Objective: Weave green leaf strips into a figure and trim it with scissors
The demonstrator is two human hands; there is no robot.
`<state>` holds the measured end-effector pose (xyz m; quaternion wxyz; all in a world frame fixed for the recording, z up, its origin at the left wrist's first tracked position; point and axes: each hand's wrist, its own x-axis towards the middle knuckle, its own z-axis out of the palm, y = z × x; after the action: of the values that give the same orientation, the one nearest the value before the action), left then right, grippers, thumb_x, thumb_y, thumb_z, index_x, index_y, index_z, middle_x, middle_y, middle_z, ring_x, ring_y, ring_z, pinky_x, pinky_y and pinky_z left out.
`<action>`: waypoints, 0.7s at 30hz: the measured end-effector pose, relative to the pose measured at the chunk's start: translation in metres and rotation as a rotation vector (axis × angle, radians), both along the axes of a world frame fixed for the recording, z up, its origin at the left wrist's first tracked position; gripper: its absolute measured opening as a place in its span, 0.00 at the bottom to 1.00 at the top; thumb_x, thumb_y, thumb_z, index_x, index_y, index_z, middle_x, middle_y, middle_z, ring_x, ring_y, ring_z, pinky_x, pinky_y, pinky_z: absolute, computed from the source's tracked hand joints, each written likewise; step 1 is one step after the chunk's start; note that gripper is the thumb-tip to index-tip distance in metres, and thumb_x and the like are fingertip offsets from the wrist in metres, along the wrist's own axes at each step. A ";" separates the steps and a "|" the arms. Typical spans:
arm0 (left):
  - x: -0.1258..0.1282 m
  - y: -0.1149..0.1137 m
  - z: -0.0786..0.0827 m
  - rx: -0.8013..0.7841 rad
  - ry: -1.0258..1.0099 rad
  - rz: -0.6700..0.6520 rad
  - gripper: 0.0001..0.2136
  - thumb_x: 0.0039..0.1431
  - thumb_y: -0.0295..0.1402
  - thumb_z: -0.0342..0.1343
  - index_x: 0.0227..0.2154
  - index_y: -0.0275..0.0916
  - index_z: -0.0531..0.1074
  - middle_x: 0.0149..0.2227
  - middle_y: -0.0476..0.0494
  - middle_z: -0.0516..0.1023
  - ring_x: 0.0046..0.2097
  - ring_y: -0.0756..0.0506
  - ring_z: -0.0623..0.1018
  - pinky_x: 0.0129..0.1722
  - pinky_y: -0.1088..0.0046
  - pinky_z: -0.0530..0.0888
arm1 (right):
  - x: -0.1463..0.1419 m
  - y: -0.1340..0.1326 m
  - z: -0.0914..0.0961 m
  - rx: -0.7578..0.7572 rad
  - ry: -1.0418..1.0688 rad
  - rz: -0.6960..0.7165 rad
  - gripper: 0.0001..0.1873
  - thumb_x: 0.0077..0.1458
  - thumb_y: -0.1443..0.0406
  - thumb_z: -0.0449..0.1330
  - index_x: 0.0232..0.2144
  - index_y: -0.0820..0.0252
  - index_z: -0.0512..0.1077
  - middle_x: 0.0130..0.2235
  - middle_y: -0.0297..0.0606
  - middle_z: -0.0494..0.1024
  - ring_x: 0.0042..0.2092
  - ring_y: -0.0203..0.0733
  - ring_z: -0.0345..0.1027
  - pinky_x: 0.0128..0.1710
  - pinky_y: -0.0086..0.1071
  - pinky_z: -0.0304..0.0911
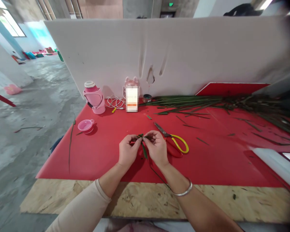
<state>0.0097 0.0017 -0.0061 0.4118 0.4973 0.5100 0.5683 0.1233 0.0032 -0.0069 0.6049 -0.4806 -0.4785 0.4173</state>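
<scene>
Both hands meet over the red-covered table, pinching a green leaf strip (144,150) between thumbs and fingertips. My left hand (128,149) is closed on its upper left part, and my right hand (157,146) grips it from the other side. A small folded or knotted bit of leaf shows at the fingertips; its exact shape is mostly hidden. One long end hangs down between the hands and trails toward my right wrist. Just beyond my right hand lie scissors (170,135) with one yellow handle loop visible and a red handle part close by.
A pink bottle (96,100), a pink cup (86,126), a white cable (115,102) and a lit phone screen (132,99) stand or lie at the back left. Long green leaves (188,102) are piled along the back right. A white panel (106,51) rises behind.
</scene>
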 end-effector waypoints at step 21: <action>-0.003 0.010 -0.001 -0.327 -0.541 -0.136 0.11 0.39 0.34 0.66 0.26 0.34 0.73 0.22 0.50 0.72 0.23 0.56 0.68 0.22 0.81 0.62 | 0.002 0.006 -0.004 -0.167 0.421 0.079 0.13 0.35 0.66 0.69 0.25 0.58 0.69 0.25 0.28 0.73 0.28 0.32 0.67 0.30 0.27 0.62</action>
<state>0.0069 0.0116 -0.0069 0.6438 0.2885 0.4323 0.5616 0.1253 0.0090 -0.0104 0.6327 -0.4122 -0.3241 0.5699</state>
